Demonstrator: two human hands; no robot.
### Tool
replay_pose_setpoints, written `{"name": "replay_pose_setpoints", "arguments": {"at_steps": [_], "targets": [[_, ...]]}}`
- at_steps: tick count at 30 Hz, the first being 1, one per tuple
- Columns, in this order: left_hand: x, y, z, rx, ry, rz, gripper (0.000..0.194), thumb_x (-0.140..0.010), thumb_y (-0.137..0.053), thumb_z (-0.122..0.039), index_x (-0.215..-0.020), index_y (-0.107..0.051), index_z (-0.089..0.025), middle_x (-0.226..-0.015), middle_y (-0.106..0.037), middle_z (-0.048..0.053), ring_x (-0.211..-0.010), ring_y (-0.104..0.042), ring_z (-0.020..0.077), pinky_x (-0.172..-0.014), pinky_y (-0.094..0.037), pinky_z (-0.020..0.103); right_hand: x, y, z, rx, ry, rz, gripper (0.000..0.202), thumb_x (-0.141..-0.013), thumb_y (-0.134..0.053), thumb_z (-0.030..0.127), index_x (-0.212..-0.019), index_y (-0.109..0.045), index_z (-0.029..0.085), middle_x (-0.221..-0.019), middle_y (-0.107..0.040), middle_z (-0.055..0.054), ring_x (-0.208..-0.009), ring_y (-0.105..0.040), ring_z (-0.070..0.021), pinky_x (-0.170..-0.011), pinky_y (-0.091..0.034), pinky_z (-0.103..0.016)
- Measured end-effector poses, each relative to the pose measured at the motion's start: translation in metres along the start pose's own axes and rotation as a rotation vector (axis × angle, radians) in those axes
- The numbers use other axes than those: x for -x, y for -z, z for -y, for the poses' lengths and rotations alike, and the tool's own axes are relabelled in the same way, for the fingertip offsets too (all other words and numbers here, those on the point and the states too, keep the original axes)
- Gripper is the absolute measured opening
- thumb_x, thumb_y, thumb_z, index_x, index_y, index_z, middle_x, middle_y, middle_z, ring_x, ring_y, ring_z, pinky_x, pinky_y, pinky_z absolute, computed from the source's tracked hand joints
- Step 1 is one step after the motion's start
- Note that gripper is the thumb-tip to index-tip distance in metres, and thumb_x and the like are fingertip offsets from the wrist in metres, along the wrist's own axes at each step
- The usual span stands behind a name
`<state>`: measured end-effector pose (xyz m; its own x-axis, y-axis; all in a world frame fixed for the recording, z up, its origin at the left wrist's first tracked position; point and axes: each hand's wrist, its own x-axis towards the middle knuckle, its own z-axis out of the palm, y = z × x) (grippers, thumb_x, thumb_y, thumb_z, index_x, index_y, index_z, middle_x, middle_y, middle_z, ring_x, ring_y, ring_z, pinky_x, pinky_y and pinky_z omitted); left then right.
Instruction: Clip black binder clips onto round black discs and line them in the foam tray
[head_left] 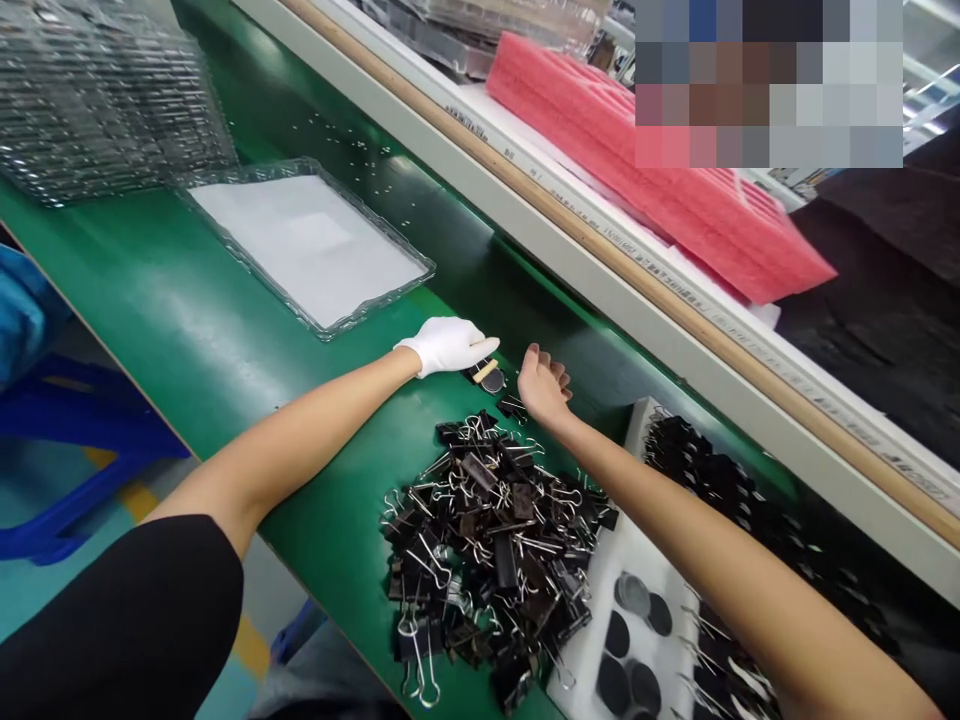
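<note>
My left hand [450,345], in a white glove, is closed on a black binder clip [480,370] just above the green table. A pale yellow strip and a round dark disc [493,381] show at the clip's jaw. To the right of it, my bare right hand [543,384] has its fingers curled in; what they hold, if anything, is hidden. A single binder clip [513,407] lies beside that hand. Below both hands spreads a big heap of black binder clips [502,530] with silver wire handles.
A clear plastic tray [330,325] lined with white sheet lies at the back left, near stacked clear trays [112,110]. At lower right, a white foam tray [574,670] holds dark discs [616,634] and clips. Pink foam [645,165] rests on the ledge [570,225].
</note>
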<state>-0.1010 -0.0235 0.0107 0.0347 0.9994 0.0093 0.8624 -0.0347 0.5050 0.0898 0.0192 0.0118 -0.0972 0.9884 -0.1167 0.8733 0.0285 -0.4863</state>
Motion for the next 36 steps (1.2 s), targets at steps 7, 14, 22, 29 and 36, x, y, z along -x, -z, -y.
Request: {"name": "replay_pose_setpoints", "arguments": {"at_steps": [7,14,22,29,36], "targets": [[-0.003,0.005,-0.007,0.076,0.077,0.095,0.062,-0.100,-0.033,-0.063,-0.062,-0.060,-0.021,-0.061,-0.057,0.007,-0.058,-0.056,0.0224,-0.059,-0.033,0.036,0.003,-0.007,-0.024,-0.005,0.027,-0.040,0.051,-0.105,-0.012,0.054,-0.124,-0.050,0.026,-0.135,-0.049,-0.018,-0.134,-0.042,-0.0384,-0.115,-0.028,-0.063],[-0.004,0.000,-0.022,0.075,0.079,0.146,0.063,-0.100,-0.033,-0.064,-0.064,-0.062,-0.021,-0.062,-0.057,0.008,-0.059,-0.056,0.0220,-0.060,-0.034,0.036,0.006,-0.011,-0.028,-0.021,0.013,-0.090,0.043,-0.105,-0.012,0.047,-0.123,-0.045,0.025,-0.138,-0.047,-0.018,-0.135,-0.040,-0.0359,-0.117,-0.027,-0.059],[-0.007,-0.006,-0.022,0.024,0.066,0.114,0.062,-0.098,-0.038,-0.064,-0.060,-0.057,-0.020,-0.058,-0.055,0.007,-0.054,-0.052,0.0195,-0.057,-0.029,0.036,0.006,-0.011,-0.029,-0.047,0.020,-0.106,0.042,-0.105,-0.014,0.047,-0.122,-0.045,0.024,-0.137,-0.049,-0.018,-0.135,-0.042,-0.0357,-0.115,-0.029,-0.057],[-0.007,-0.009,-0.018,-0.020,0.020,0.089,0.064,-0.098,-0.035,-0.066,-0.056,-0.051,-0.019,-0.057,-0.055,0.005,-0.051,-0.045,0.0167,-0.056,-0.023,0.033,0.007,-0.010,-0.023,-0.046,0.006,-0.079,0.049,-0.105,-0.011,0.051,-0.123,-0.047,0.023,-0.136,-0.051,-0.017,-0.134,-0.044,-0.0358,-0.116,-0.029,-0.059],[0.002,-0.014,-0.021,-0.093,-0.029,-0.053,0.063,-0.100,-0.035,-0.060,-0.057,-0.058,-0.020,-0.064,-0.062,0.006,-0.063,-0.054,0.0191,-0.060,-0.023,0.031,0.004,0.004,-0.015,-0.044,0.046,0.020,0.061,-0.105,-0.014,0.057,-0.118,-0.064,0.023,-0.136,-0.056,-0.015,-0.134,-0.044,-0.0364,-0.115,-0.028,-0.062]]}}
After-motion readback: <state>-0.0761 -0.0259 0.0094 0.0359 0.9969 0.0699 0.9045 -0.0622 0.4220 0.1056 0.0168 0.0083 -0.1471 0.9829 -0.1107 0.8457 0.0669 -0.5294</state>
